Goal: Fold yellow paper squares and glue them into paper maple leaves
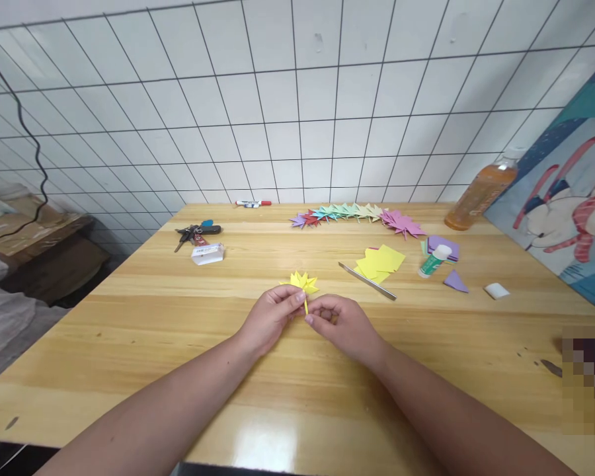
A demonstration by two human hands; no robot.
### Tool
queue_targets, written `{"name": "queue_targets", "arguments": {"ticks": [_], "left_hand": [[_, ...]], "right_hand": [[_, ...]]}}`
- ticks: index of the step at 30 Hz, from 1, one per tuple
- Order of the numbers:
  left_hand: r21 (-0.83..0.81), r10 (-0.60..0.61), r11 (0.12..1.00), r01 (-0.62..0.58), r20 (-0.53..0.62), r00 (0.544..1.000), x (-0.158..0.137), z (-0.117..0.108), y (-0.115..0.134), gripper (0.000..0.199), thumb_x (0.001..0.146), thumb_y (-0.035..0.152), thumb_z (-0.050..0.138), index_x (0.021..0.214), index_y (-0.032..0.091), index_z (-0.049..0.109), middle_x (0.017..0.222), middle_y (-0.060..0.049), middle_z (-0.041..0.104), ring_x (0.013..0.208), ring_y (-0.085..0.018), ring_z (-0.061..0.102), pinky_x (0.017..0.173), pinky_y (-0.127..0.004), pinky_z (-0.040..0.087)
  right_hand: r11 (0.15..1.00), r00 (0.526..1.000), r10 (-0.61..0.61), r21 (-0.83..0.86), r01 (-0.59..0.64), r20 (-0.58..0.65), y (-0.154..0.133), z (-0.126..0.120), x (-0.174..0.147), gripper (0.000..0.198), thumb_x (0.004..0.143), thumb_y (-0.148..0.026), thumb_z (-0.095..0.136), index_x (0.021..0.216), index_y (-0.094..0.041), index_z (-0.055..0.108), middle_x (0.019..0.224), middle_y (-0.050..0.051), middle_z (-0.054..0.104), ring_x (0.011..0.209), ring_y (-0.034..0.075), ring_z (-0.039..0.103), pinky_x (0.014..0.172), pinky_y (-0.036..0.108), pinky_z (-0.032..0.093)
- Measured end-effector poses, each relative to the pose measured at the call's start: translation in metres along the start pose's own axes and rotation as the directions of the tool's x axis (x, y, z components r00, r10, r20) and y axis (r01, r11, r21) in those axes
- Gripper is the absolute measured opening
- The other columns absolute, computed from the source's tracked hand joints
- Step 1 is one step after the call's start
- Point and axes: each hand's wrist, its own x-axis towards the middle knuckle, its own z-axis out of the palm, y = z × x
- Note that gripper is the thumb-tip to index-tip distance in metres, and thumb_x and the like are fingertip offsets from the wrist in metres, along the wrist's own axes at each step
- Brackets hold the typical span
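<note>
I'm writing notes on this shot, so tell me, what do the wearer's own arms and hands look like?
Both the left hand and the right hand are bare, with no gloves, rings or watch to be seen. No sleeve shows on the left forearm or the right forearm. The left forearm has a couple of small spots.

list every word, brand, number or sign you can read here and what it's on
No text can be read with certainty.
Glue stick: marks on the green label, too blurred to read.
White box: print along it, too small to read.
Marker: print on the barrel, too small to read.
Yellow folded paper: no writing visible.
</note>
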Motion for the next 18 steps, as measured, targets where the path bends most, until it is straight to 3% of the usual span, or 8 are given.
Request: {"name": "queue_targets", "arguments": {"ticks": [3, 5, 6, 7, 9, 11, 13, 18], "left_hand": [[0.261, 0.131, 0.957, -0.127, 0.001, 0.991, 0.000, -0.003, 0.004, 0.021, 0.076, 0.034, 0.063, 0.077, 0.014, 0.064, 0.065, -0.002, 0.061, 0.060, -0.011, 0.054, 0.062, -0.025, 0.043], [0.506, 0.233, 0.839, -0.200, -0.001, 0.972, 0.002, -0.010, 0.010, 0.022, 0.080, 0.035, 0.056, 0.087, 0.016, 0.064, 0.071, -0.003, 0.063, 0.063, -0.014, 0.056, 0.065, -0.029, 0.045], [0.656, 0.325, 0.714, -0.246, 0.000, 0.946, 0.003, -0.015, 0.014, 0.020, 0.079, 0.033, 0.056, 0.087, 0.017, 0.064, 0.076, -0.004, 0.064, 0.070, -0.016, 0.058, 0.068, -0.030, 0.046], [0.796, 0.377, 0.536, -0.281, 0.072, 0.923, 0.005, -0.021, 0.017, 0.017, 0.079, 0.028, 0.056, 0.087, 0.017, 0.066, 0.085, -0.006, 0.065, 0.082, -0.019, 0.059, 0.076, -0.034, 0.046], [0.919, 0.388, 0.203, -0.337, 0.241, 0.890, 0.010, -0.034, 0.022, 0.022, 0.079, 0.019, 0.051, 0.095, 0.019, 0.067, 0.105, -0.008, 0.063, 0.101, -0.022, 0.055, 0.092, -0.040, 0.040], [0.930, 0.330, 0.016, -0.368, 0.343, 0.879, 0.014, -0.045, 0.024, 0.035, 0.078, 0.011, 0.044, 0.107, 0.019, 0.063, 0.121, -0.010, 0.057, 0.113, -0.022, 0.050, 0.098, -0.041, 0.037], [0.910, 0.261, -0.062, -0.411, 0.412, 0.873, 0.016, -0.050, 0.024, 0.043, 0.078, 0.007, 0.041, 0.116, 0.019, 0.058, 0.130, -0.008, 0.051, 0.121, -0.021, 0.044, 0.103, -0.041, 0.034], [0.928, 0.196, -0.017, -0.371, 0.367, 0.909, 0.016, -0.044, 0.017, 0.037, 0.087, 0.021, 0.038, 0.120, 0.019, 0.055, 0.126, -0.006, 0.056, 0.118, -0.019, 0.048, 0.100, -0.037, 0.038]], "right_hand": [[0.998, 0.999, -0.009, -0.067, 0.006, -0.039, 0.001, -0.007, 0.002, 0.013, 0.075, -0.030, 0.055, 0.072, -0.020, 0.062, 0.064, -0.002, 0.059, 0.055, 0.009, 0.048, 0.053, 0.021, 0.039], [0.990, 0.995, 0.014, -0.138, -0.027, -0.097, 0.004, -0.015, 0.003, 0.013, 0.075, -0.030, 0.054, 0.073, -0.020, 0.062, 0.064, -0.002, 0.061, 0.055, 0.010, 0.052, 0.054, 0.021, 0.040], [0.983, 0.992, 0.027, -0.175, -0.050, -0.127, 0.006, -0.020, 0.003, 0.013, 0.076, -0.031, 0.054, 0.074, -0.021, 0.063, 0.067, -0.002, 0.064, 0.057, 0.011, 0.054, 0.054, 0.022, 0.041], [0.975, 0.988, 0.037, -0.210, -0.068, -0.148, 0.008, -0.025, 0.003, 0.013, 0.076, -0.032, 0.054, 0.075, -0.022, 0.063, 0.070, -0.002, 0.066, 0.059, 0.012, 0.057, 0.056, 0.023, 0.042], [0.962, 0.985, 0.043, -0.259, -0.086, -0.165, 0.012, -0.034, 0.004, 0.013, 0.076, -0.032, 0.054, 0.078, -0.023, 0.064, 0.075, -0.001, 0.068, 0.064, 0.014, 0.061, 0.059, 0.024, 0.044], [0.952, 0.985, 0.041, -0.292, -0.090, -0.170, 0.014, -0.039, 0.004, 0.013, 0.077, -0.030, 0.053, 0.081, -0.024, 0.065, 0.075, -0.001, 0.069, 0.065, 0.014, 0.062, 0.060, 0.025, 0.045], [0.936, 0.985, 0.027, -0.341, -0.086, -0.173, 0.013, -0.041, 0.004, 0.015, 0.077, -0.028, 0.053, 0.084, -0.025, 0.066, 0.075, -0.002, 0.069, 0.065, 0.013, 0.062, 0.060, 0.024, 0.045], [0.774, 0.975, -0.083, -0.630, -0.068, -0.208, 0.008, -0.050, 0.003, 0.018, 0.079, -0.025, 0.052, 0.086, -0.027, 0.069, 0.089, -0.001, 0.068, 0.077, 0.015, 0.061, 0.065, 0.026, 0.043]]}}
